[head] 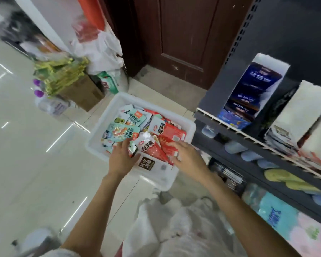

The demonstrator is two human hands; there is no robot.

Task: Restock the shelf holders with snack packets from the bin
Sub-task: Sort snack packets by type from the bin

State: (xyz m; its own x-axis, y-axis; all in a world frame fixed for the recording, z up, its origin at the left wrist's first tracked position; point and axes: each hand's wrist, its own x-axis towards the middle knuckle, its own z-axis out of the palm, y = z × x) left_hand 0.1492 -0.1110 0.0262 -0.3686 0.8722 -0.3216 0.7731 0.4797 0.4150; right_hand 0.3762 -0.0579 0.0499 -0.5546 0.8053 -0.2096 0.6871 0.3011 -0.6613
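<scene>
On the shop floor beside the dark shelving, your white bin [100, 130] sits heaped with snack packets [122, 132], teal ones at left, red ones [172, 132] at right. The loose, slippery pile could slide or spill over the rim if you grab too many at once. Your left hand [121, 156] reaches into the heap, fingers bent over a silvery-edged packet [132, 148], apparently gripping it. Your right hand [184, 154] lies on the red packets, fingers spread and fairly straight, touching but not yet grasping. The shelf holders [256, 140], at far right, await restocking.
</scene>
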